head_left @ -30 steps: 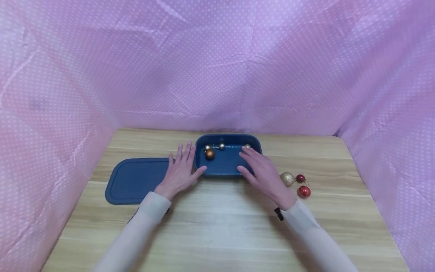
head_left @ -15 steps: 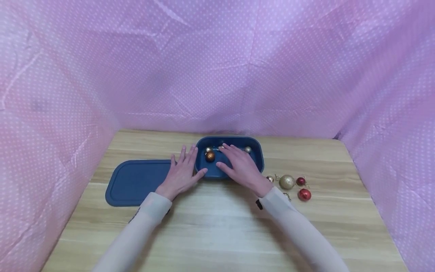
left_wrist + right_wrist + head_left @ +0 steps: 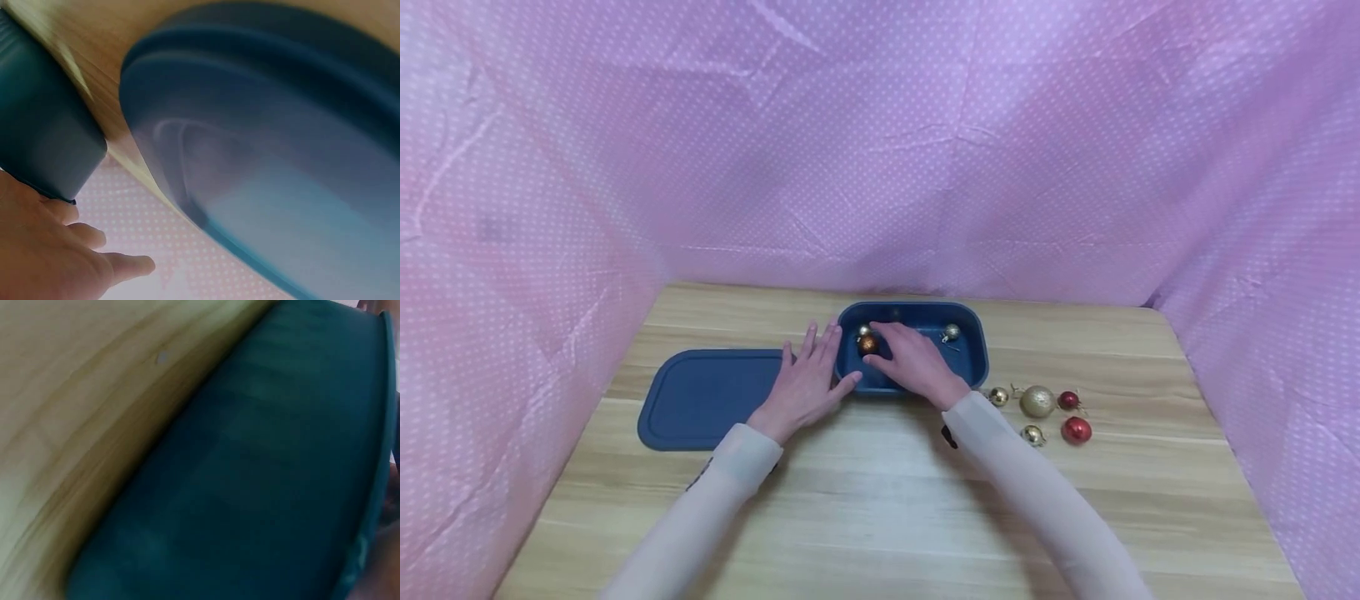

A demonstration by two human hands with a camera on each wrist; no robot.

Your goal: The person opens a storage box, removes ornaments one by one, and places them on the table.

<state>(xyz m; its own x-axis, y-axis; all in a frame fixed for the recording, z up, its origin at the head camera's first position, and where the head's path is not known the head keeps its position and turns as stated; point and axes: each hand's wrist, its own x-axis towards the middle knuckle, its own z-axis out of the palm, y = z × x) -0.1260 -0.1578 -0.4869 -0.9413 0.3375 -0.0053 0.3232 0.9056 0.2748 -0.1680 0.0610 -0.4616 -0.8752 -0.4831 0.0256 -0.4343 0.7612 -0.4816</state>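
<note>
Watch the sleeve

The right hand (image 3: 913, 362) sits inside the blue box (image 3: 936, 313), beside the bronze bauble (image 3: 868, 345); from here I can't tell whether its fingers grip anything. The left hand (image 3: 801, 387), fingers straight and released, lies beside the box, partly hiding the lid (image 3: 715, 400). If I swung wide, the right sleeve (image 3: 1037, 500) could knock the nearby gold bauble (image 3: 998, 397).

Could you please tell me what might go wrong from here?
The right hand reaches into the blue box close to the copper ball and the small pale ball beside it, so it might nudge either one. The right sleeve passes close to a gold ball on the table and may set it rolling. The left hand is at the box's left side; a push could shift the box.
</note>
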